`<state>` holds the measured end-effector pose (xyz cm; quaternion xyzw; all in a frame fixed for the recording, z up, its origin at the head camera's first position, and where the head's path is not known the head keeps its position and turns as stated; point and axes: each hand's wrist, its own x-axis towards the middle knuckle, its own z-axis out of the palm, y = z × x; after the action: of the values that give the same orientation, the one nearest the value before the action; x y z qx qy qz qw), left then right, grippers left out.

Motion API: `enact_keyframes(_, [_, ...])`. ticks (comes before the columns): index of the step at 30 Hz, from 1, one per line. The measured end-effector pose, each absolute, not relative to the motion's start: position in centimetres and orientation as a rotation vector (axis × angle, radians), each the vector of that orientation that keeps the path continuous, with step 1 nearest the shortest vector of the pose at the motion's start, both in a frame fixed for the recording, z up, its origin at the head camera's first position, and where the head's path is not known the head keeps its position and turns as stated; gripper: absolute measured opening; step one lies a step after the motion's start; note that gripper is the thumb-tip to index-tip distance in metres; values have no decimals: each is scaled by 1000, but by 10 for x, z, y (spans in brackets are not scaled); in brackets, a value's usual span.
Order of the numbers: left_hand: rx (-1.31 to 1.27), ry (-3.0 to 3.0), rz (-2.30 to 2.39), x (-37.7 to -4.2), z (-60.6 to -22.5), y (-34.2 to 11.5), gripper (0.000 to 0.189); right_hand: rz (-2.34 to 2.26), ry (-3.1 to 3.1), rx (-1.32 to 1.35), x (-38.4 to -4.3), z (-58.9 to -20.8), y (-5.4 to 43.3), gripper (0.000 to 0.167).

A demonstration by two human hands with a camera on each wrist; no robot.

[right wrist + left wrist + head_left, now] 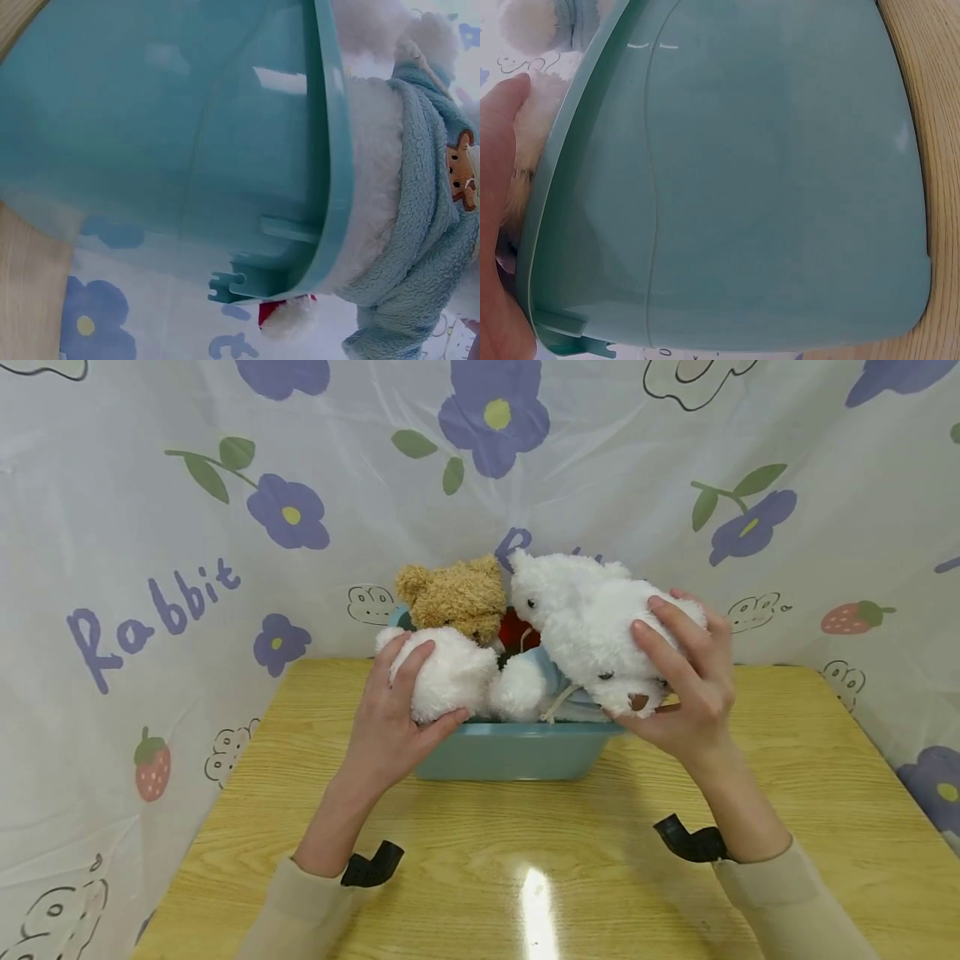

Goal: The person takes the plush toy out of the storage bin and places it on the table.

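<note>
In the head view a teal plastic bin [517, 752] stands on the table, heaped with plush toys. My left hand [390, 706] grips a round white fluffy plush part [447, 672] at the bin's left, fingers over its top and thumb along its lower front. With my right hand [693, 681] I hold the head of a white teddy bear [600, 627], which leans over the bin's right end, face down and forward. Its light blue fleece hoodie [420, 195] fills the right side of the right wrist view, beyond the bin's rim. My left fingers [502, 97] show at the left wrist view's edge.
A curly brown teddy bear [453, 597] sits at the back of the bin, next to another white plush head [551, 581]. Something red [515, 633] lies between them. The wooden table [450, 877] extends in front, and a flower-printed curtain [360, 510] hangs behind.
</note>
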<state>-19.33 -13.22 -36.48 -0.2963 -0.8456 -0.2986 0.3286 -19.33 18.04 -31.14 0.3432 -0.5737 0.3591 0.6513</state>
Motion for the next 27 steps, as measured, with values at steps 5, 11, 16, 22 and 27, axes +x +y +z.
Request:
enact_keyframes(5, [-766,-2218,-784,-193,-365,-132,83,838,-1281,753,-192,-307,181,42])
enact_keyframes(11, [-756,-2219,-786,-193,-366,-130,82,851,-1284,721,-188,-304,185,43])
enact_keyframes(16, [-751,-2232,-796,-193,-367,-127,81,857,-1269,700,-188,-306,190,44])
enact_keyframes(22, [-744,-2234,-794,-193,-368,-125,83,853,-1261,676,-185,-300,192,44])
enact_keyframes(27, [-745,-2231,-800,-193,-366,-125,80,869,-1228,659,-183,-291,194,41])
